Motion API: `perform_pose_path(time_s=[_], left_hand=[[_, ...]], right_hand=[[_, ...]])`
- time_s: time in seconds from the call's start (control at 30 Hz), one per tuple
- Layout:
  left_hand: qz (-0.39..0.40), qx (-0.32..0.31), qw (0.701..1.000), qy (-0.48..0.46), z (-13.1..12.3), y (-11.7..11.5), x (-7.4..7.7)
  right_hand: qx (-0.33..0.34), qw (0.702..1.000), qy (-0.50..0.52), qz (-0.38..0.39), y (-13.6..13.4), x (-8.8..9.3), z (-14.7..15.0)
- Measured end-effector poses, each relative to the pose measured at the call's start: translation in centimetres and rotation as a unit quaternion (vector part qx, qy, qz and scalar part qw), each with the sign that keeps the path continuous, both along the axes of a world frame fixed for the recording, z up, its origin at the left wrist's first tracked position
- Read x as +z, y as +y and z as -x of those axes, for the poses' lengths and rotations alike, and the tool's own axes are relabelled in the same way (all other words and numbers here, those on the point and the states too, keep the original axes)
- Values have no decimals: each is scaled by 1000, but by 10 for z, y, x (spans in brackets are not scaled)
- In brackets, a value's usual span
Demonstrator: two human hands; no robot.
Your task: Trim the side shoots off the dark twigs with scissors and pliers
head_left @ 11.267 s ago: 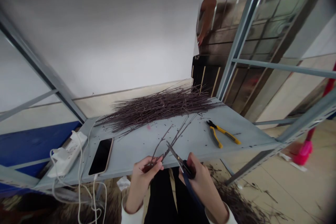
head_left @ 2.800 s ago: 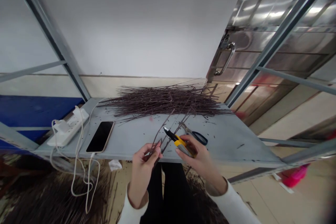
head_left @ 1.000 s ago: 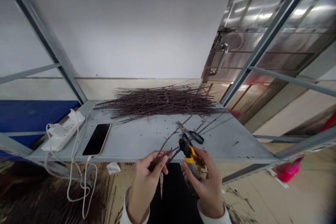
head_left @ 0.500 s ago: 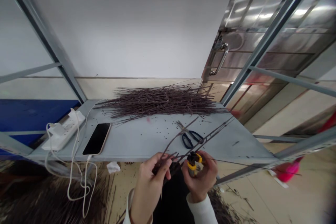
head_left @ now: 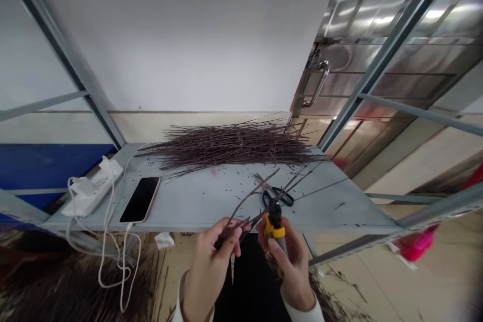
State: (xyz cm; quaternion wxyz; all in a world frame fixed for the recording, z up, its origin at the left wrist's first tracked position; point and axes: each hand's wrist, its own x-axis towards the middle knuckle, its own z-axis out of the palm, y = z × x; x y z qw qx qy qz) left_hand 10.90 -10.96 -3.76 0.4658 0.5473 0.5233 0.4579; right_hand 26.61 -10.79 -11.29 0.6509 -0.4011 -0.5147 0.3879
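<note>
My left hand (head_left: 218,251) is closed around a few dark brown twigs (head_left: 245,200) that fan out over the shelf's front edge. In my right hand (head_left: 289,256) is a pair of yellow-and-black pruning shears (head_left: 275,226), its dark head pointing up beside the twigs. Whether the blades touch a twig I cannot tell. Behind the shears lie blue-handled scissors (head_left: 278,196) on the grey shelf (head_left: 204,206), partly covered by the twigs. A long heap of similar twigs (head_left: 234,146) rests along the back of the shelf.
At the left stand a white power strip (head_left: 94,188) with cables and a black-screened phone (head_left: 140,199) on a charging cord. Metal posts (head_left: 377,75) rise at the shelf's sides. More twigs (head_left: 109,282) lie below left, and a pink object (head_left: 418,245) is on the floor at right.
My right hand has turned the shears so their head points upward, showing more of the handles. The held twigs have shifted, and their right-hand tips now end further left.
</note>
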Motion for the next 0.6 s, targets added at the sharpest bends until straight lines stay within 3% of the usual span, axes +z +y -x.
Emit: perform_pose_path(time_s=[0.07,0.17,0.6], left_hand=[[-1,-1,1000,-1,2,0,0],[-7,-2,1000,-16,3,1,0],[-23,3,1000,4,3,1,5]], right_hand=[[30,998,44,18,-2,5,-2],[6,999,38,33,-3,11,-8],[-45,975,-215,-41,-1,17,-12]])
